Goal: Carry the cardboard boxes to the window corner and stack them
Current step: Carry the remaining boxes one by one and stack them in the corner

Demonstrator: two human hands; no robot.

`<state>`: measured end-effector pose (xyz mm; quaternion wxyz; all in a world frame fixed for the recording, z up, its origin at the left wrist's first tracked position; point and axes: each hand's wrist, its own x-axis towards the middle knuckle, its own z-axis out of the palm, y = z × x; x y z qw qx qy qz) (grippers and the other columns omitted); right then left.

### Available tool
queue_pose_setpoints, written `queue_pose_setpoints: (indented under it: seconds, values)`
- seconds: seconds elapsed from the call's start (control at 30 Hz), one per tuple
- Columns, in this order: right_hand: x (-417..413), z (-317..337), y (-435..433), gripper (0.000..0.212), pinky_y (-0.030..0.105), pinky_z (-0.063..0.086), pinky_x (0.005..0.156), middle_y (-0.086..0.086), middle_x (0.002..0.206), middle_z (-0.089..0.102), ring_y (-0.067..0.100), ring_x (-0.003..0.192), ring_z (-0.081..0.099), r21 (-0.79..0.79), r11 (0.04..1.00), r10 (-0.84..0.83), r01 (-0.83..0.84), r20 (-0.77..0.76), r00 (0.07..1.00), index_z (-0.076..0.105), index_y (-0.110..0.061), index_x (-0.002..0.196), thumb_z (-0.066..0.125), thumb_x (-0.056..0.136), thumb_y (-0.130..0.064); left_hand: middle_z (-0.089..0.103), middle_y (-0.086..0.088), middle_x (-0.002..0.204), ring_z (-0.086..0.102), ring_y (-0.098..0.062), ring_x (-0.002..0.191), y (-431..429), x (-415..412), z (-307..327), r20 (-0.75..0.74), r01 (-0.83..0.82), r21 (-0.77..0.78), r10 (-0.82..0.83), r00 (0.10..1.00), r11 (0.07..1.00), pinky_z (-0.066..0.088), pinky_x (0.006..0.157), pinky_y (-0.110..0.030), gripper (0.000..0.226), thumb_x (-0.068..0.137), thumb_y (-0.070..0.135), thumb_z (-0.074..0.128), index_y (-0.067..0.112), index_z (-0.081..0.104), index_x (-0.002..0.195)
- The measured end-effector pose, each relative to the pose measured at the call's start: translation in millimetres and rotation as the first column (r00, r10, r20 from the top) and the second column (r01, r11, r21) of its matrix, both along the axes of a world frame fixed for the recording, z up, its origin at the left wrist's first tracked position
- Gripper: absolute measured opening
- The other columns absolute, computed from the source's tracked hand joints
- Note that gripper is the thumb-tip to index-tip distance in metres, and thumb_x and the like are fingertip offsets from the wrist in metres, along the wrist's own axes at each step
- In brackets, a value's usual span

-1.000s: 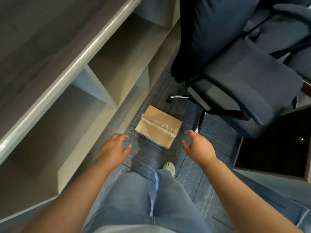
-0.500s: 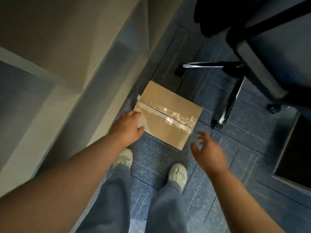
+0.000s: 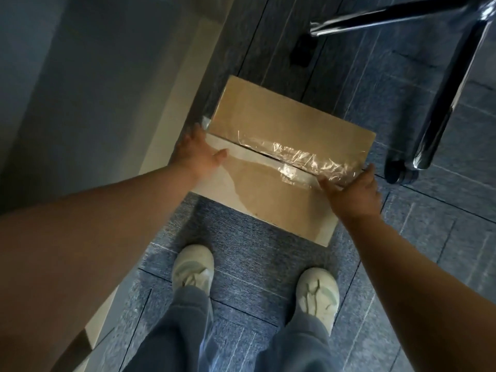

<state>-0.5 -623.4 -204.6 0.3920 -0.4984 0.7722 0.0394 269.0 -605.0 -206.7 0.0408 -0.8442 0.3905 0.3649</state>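
A brown cardboard box [image 3: 281, 122], sealed along its top seam with clear tape, lies on the blue carpet just ahead of my feet. My left hand [image 3: 200, 154] grips its left end, thumb on the top face and fingers down the side, out of sight. My right hand [image 3: 354, 191] grips the right end the same way, thumb on the tape and fingers over the edge. The box's underside is hidden, so I cannot tell whether it still rests on the floor.
A pale shelf unit [image 3: 166, 111] runs along the left, its base touching or nearly touching the box. A chrome chair leg [image 3: 442, 108] with a black caster [image 3: 400, 173] stands close on the right. My white shoes [image 3: 193, 267] are just behind the box.
I have bent lower, so the box looks larger. My right hand has moved in from the air onto the box's right end; my left hand has settled on its left end.
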Motion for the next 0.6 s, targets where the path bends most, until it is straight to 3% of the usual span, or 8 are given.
queue_pose_setpoints:
  seconds: [0.1,0.2,0.37,0.43,0.5,0.6]
  values:
    - [-1,-19,-8,0.103,0.038,0.030,0.110,0.017,0.147,0.034,0.036,0.134,0.035,0.054,0.991,-0.127,0.121,0.119,0.985,0.010,-0.005,0.143,0.073,0.074,-0.047,0.027,-0.012,0.152,0.034,-0.033,0.135,-7,2,-15,-0.078,-0.141,0.014,0.141,0.987,0.990,0.033,0.106,-0.039,0.088,0.085,0.047,0.059,0.014,0.008,0.149]
    - [-1,-19,-14,0.086,0.034,0.036,0.102,0.016,0.141,0.043,0.033,0.128,0.043,0.080,0.984,-0.167,0.159,0.105,0.980,0.022,-0.003,0.136,0.074,0.077,-0.038,0.040,-0.012,0.143,0.046,-0.033,0.124,-10,-3,-19,-0.151,-0.255,-0.024,0.248,0.957,0.967,0.040,0.090,-0.033,0.078,0.085,0.047,0.059,0.014,0.021,0.144]
    - [-3,-1,-9,0.077,0.029,0.040,0.090,0.013,0.131,0.052,0.031,0.119,0.051,0.013,0.991,-0.135,0.134,0.099,0.986,0.031,-0.006,0.131,0.076,0.075,-0.034,0.046,-0.014,0.135,0.051,-0.034,0.117,9,-6,-2,-0.092,-0.334,-0.069,0.327,0.941,0.940,0.044,0.090,-0.036,0.072,0.084,0.050,0.058,0.010,0.029,0.136]
    - [-3,7,-6,0.077,0.025,0.037,0.086,0.012,0.130,0.053,0.030,0.118,0.052,-0.019,0.993,-0.115,0.117,0.103,0.988,0.032,-0.005,0.131,0.077,0.075,-0.034,0.050,-0.015,0.129,0.053,-0.035,0.111,15,-6,6,-0.080,-0.395,-0.110,0.388,0.918,0.912,0.044,0.083,-0.035,0.069,0.082,0.051,0.060,0.008,0.032,0.128]
    - [-4,103,-12,0.084,0.031,0.041,0.094,0.014,0.133,0.050,0.032,0.120,0.050,-0.080,0.990,-0.108,0.119,0.134,0.985,0.031,-0.006,0.133,0.078,0.071,-0.039,0.052,-0.015,0.124,0.055,-0.035,0.106,14,-8,100,-0.124,-0.447,-0.171,0.431,0.894,0.878,0.041,0.076,-0.032,0.067,0.082,0.052,0.060,0.007,0.033,0.123]
    - [-8,116,5,0.095,0.045,0.043,0.102,0.012,0.136,0.046,0.032,0.122,0.049,-0.074,0.992,-0.093,0.105,0.149,0.984,0.029,-0.012,0.136,0.080,0.065,-0.047,0.054,-0.016,0.120,0.056,-0.035,0.104,31,-15,109,-0.102,-0.480,-0.150,0.469,0.877,0.865,0.039,0.075,-0.032,0.066,0.081,0.052,0.061,0.006,0.035,0.120]
